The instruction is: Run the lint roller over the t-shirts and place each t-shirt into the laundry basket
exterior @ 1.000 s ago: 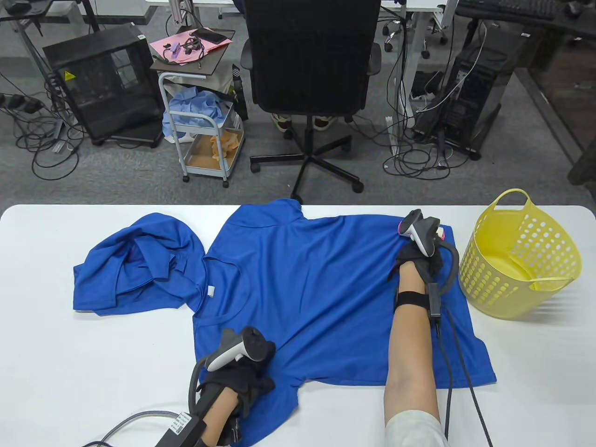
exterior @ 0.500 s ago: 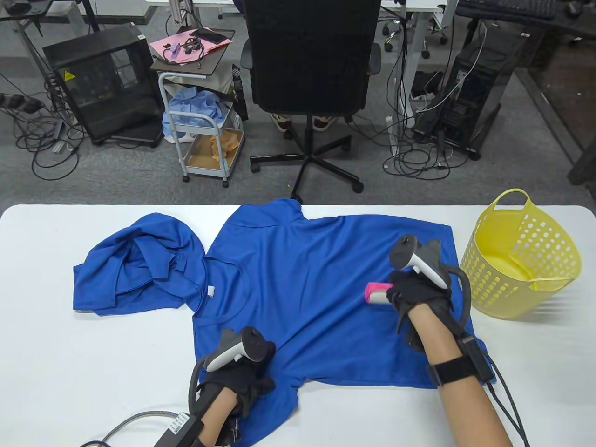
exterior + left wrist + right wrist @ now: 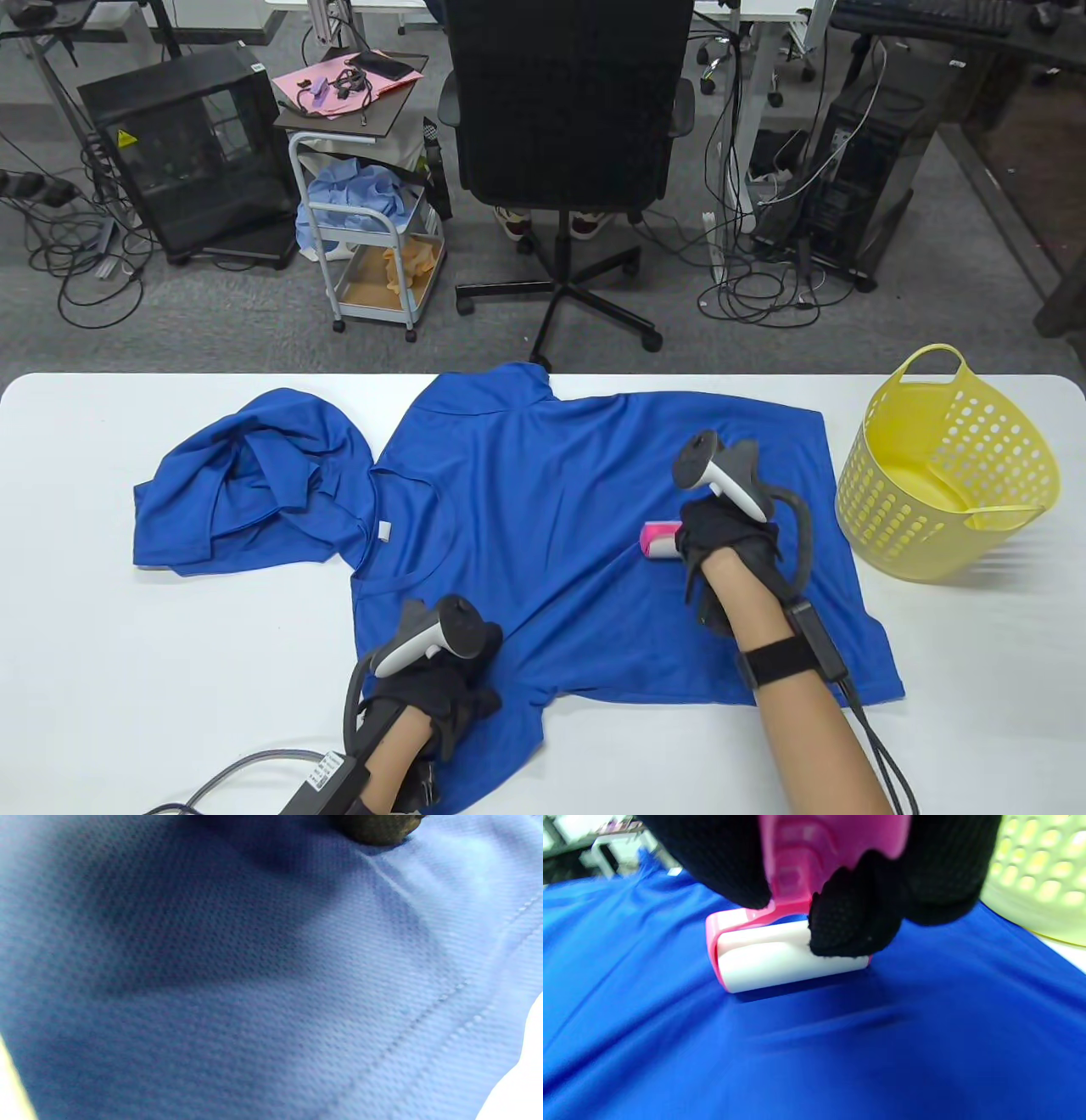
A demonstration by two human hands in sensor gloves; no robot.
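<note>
A blue t-shirt [image 3: 551, 526] lies spread flat across the middle of the white table. My right hand [image 3: 721, 535] grips the pink lint roller [image 3: 657, 541] by its handle, and the white roll [image 3: 785, 961] rests on the shirt's right half. My left hand [image 3: 441, 688] presses down on the shirt's near left part by the front table edge; how its fingers lie is hidden under the tracker. In the left wrist view only blue fabric [image 3: 254, 984] and a dark fingertip [image 3: 375, 830] show. A second blue t-shirt [image 3: 246, 484] lies crumpled at the left.
A yellow perforated laundry basket [image 3: 950, 467] stands at the table's right end, close to the shirt's right edge. Beyond the far table edge are a black office chair [image 3: 564, 127], a small trolley [image 3: 373, 246] and floor cables.
My right hand drew the lint roller from the shirt's far right corner toward me and then leftward across the shirt. My left hand stayed in place.
</note>
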